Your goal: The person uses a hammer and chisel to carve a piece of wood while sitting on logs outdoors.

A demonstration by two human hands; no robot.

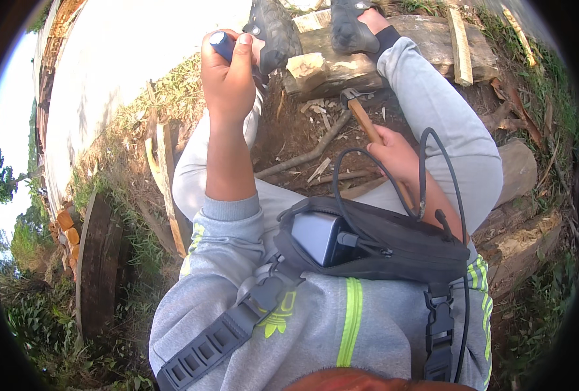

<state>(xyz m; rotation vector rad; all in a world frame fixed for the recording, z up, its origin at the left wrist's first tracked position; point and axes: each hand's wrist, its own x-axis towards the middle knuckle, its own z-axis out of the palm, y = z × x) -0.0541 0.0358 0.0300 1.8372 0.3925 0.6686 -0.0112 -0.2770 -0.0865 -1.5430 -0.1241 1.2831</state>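
My left hand [227,85] is raised near my left shoe, with its fingers wrapped round a blue tool handle [222,43]. The handle's pale butt end faces up; whatever extends below the fist is hidden, so I cannot tell the tool's kind. In my right hand [394,153], lower and near my right thigh, a hammer [365,122] is gripped by its wooden handle. Its dark metal head points away from me, over the ground beside the log [355,73]. A short cut wood block [306,70] rests against that log, close to my left shoe.
Wood chips [319,111] and a branch [315,150] lie on the dirt between my legs. A dark bag [394,244] with a looping cable [337,173] hangs across my lap. Planks [165,176] stand at left; split logs [524,247] lie at right.
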